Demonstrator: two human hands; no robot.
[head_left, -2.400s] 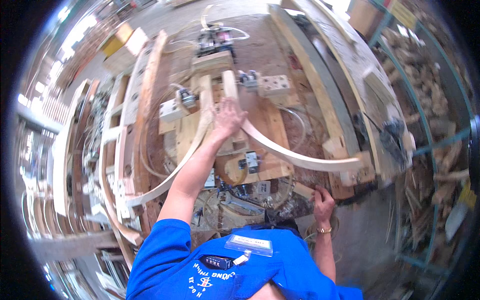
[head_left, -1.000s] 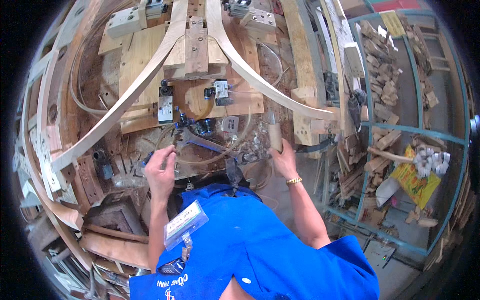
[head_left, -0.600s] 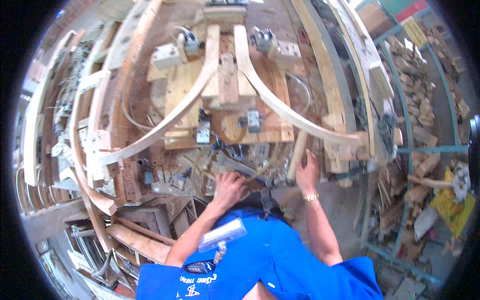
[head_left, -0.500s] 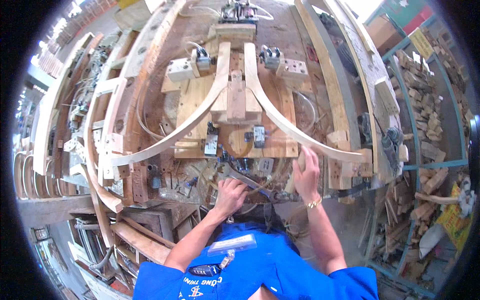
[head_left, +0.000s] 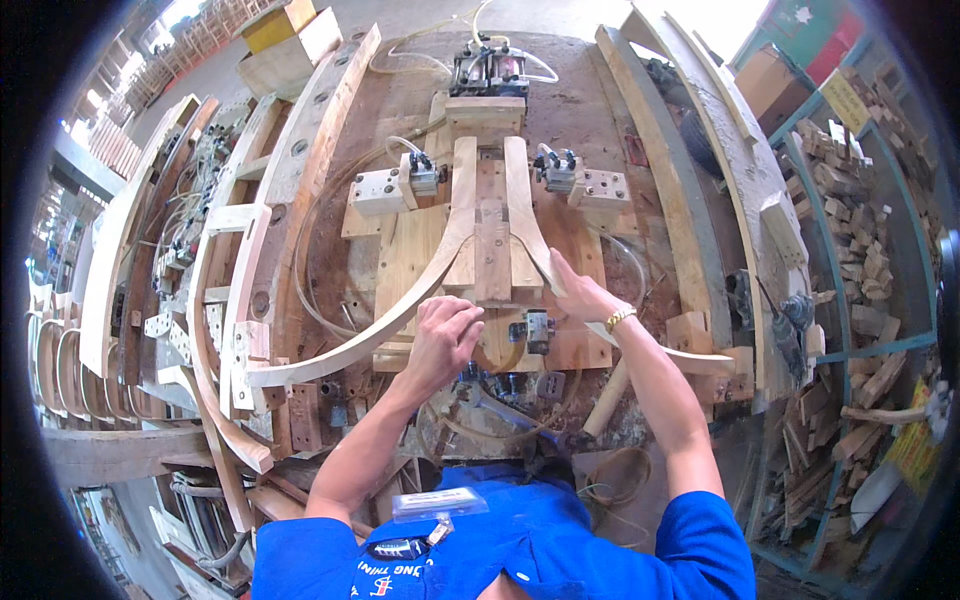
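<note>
Two pale curved wooden parts lie in a jig on the bench: the left curved part (head_left: 400, 312) and the right curved part (head_left: 522, 200), flaring apart toward me. Between their straight ends sits a wooden centre block (head_left: 492, 245). My right hand (head_left: 585, 292) lies with its fingers stretched out along the right part's bend; the forearm covers some of that part. My left hand (head_left: 445, 335) is curled up just right of the left part, above the jig's near edge. Whatever its fingers may hold is hidden. A small air cylinder (head_left: 538, 330) stands between my hands.
Air clamps flank the parts: a left clamp (head_left: 398, 188) and a right clamp (head_left: 585, 182). Behind them is a double cylinder (head_left: 488, 70) with clear hoses. A wooden rod (head_left: 607, 400) lies at the near bench edge. A blue rack (head_left: 880, 345) of wood scraps stands right.
Both hands have moved forward over the jig. My right hand has left the wooden rod's side for the right curved part. The whole view has shifted, with the bench lower in it.
</note>
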